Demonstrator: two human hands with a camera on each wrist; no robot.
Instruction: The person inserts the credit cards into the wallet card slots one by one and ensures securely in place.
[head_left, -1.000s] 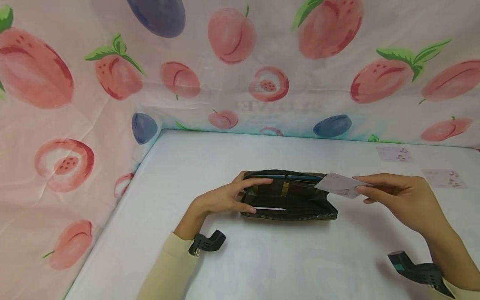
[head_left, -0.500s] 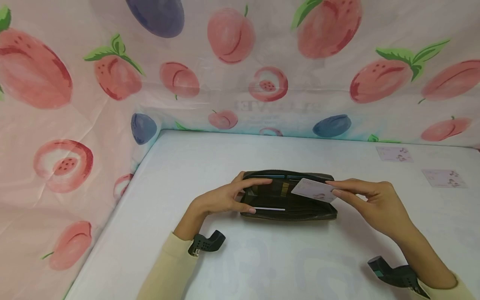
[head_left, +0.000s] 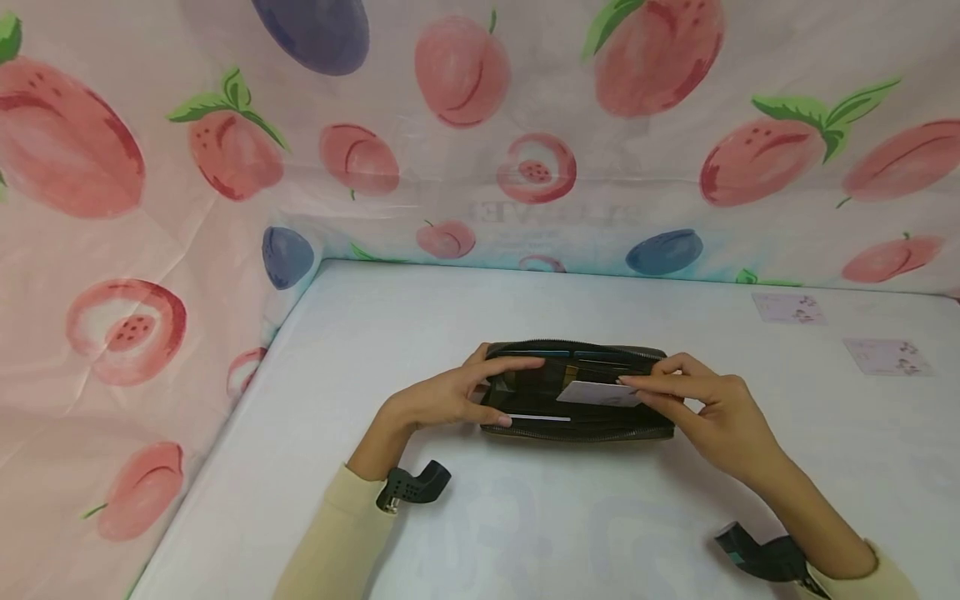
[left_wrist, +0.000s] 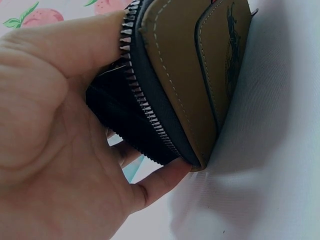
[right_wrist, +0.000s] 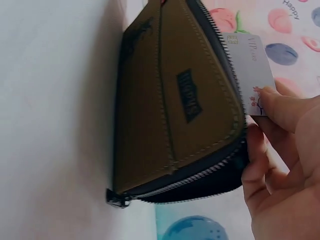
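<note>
A zip-around wallet [head_left: 585, 433], brown outside and dark inside, stands on the white table with its mouth gaping upward. My left hand [head_left: 442, 392] holds its left end, thumb at the near rim and a finger reaching over the far side. In the left wrist view, my thumb [left_wrist: 80, 42] lies at the toothed zip edge. Between thumb and fingers, my right hand [head_left: 720, 417] pinches a pale card [head_left: 596, 393] at its right end, low over the wallet's mouth. The right wrist view shows "VIP card" and a floral print on that card [right_wrist: 250, 70], partly hidden behind the wallet.
Two similar pale cards lie apart at the back right, one farther back [head_left: 789, 308] and one nearer [head_left: 889, 357]. A white strip [head_left: 540, 417] shows inside the wallet's near side. Fruit-print cloth [head_left: 450, 183] hangs behind and at the left.
My right hand has brought the card leftward from beyond the wallet's right end and lowered it into the mouth. My left hand and the wallet have stayed put.
</note>
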